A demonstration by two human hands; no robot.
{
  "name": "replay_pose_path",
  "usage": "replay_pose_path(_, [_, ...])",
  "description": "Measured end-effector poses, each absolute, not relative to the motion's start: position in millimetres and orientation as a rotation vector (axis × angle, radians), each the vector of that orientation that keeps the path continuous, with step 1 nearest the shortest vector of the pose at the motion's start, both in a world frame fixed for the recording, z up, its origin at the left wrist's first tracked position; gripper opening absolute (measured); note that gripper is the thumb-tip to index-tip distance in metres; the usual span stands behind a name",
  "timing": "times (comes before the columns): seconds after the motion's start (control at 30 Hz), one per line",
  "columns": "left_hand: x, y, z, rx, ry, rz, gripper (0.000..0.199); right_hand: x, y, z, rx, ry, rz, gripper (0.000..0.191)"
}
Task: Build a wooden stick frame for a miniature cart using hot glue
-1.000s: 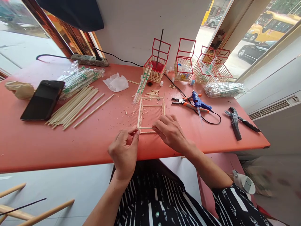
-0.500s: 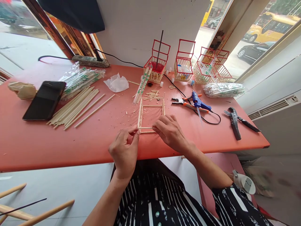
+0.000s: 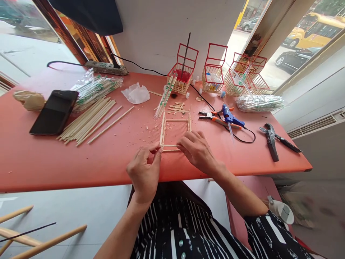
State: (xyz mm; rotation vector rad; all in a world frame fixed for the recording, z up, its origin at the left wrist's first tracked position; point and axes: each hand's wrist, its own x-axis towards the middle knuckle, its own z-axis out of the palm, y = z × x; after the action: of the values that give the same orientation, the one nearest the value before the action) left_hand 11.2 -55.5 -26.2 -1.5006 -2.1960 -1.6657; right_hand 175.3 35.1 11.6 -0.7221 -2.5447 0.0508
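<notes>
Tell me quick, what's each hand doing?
Left hand: closed, pinching the frame's near left corner.
Right hand: fingers curled at the stick frame's near crossbar.

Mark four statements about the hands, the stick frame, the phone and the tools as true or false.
1. The left hand and right hand both touch the pale wooden stick frame. True.
2. The blue glue gun is in the right hand. False: the blue glue gun lies right of the frame.
3. The black phone lies left of the loose pale sticks. True.
4. The black-handled pliers stand upright. False: the black-handled pliers lie flat, open.
</notes>
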Motion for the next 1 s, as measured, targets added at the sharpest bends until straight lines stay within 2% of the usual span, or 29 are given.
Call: replay_pose_path(1.0, [11.3,-56.3,-25.9,-1.515,-2.178,-1.650,0.009,174.3,34.8,12.6,-0.753,-2.557,0.048,0.027])
